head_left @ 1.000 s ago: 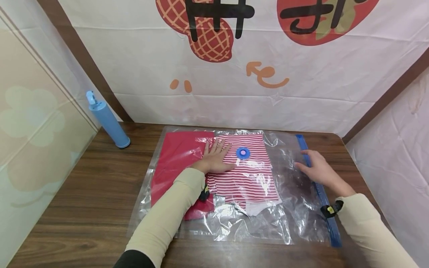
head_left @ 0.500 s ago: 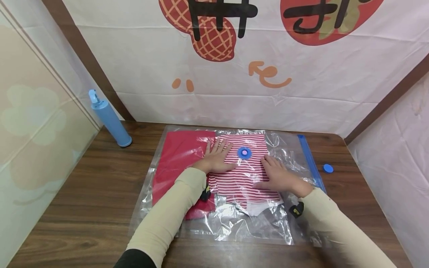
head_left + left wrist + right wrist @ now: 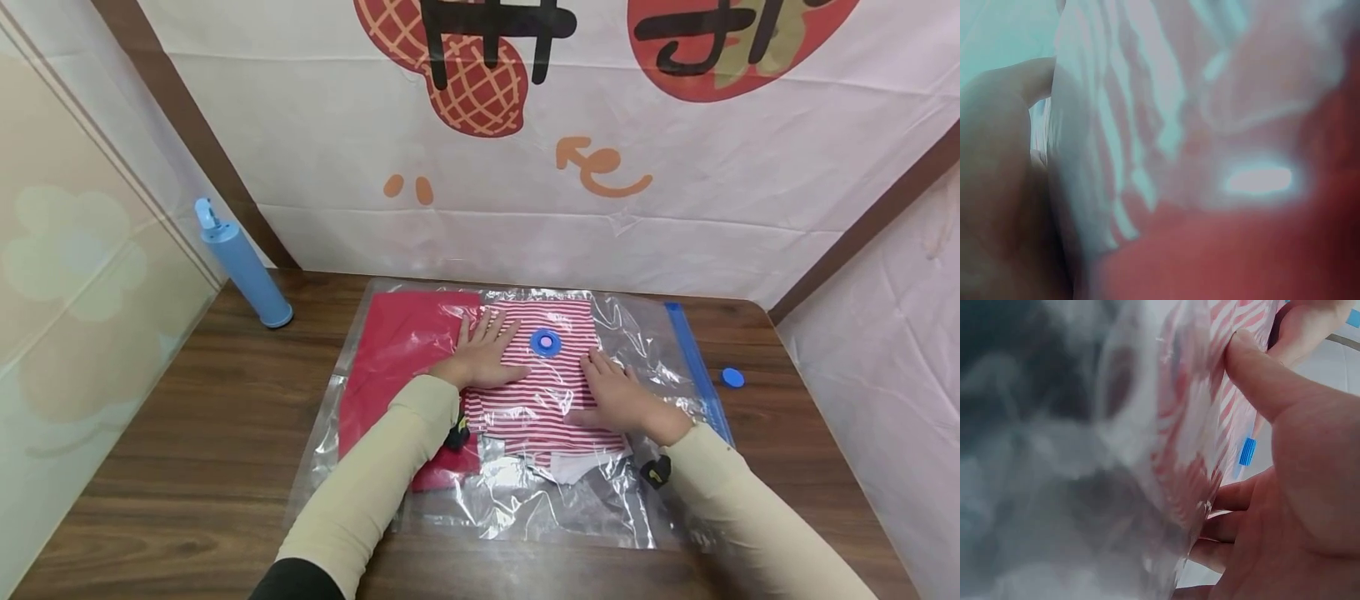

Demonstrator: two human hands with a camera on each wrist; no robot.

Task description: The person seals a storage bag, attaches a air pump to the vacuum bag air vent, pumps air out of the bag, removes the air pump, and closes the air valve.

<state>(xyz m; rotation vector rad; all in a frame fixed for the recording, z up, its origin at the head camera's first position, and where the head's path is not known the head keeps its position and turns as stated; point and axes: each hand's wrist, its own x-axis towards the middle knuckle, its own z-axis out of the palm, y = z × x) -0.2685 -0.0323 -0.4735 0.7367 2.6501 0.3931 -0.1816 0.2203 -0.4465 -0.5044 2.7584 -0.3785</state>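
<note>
A clear plastic bag (image 3: 562,517) is laid flat on a table (image 3: 165,467), with a red cloth (image 3: 405,350) seen inside its left half and a striped red-and-white cloth (image 3: 540,408), topped by a round blue valve (image 3: 545,342), at its middle. The left hand (image 3: 482,360) is laid wide, fingers spread, on the bag's middle, and the right hand (image 3: 618,397) is rested, thumb apart from its fingers, on the bag right of centre. A blue cap (image 3: 732,378) is seen near the bag's right edge.
</note>
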